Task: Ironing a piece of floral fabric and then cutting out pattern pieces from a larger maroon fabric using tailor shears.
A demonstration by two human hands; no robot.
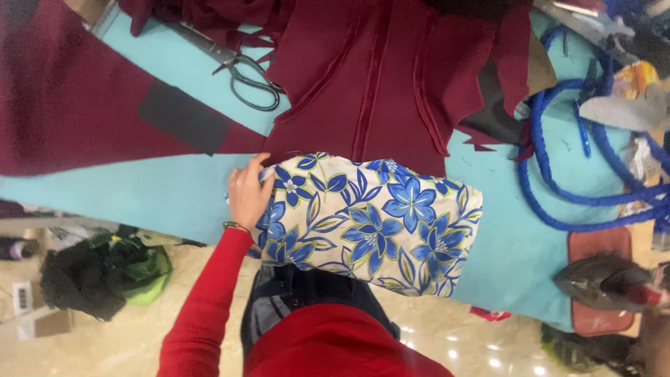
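The left hand (248, 194), in a red sleeve, pinches the edge of a cream cotton cloth printed with blue flowers (370, 223), spread on a turquoise table (174, 195). Maroon fabric pieces (391, 77) and steel scissors (234, 66) lie beyond it.

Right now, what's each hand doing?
Left hand: closed grip on the edge of the blue-flowered cream cotton fabric.
Right hand: not in view.

Only one hand (248, 195) shows; the other is out of the picture. The dark red cloth (391, 77) runs off the top edge. The flowered cloth (370, 223) hides the surface (174, 192) underneath it.
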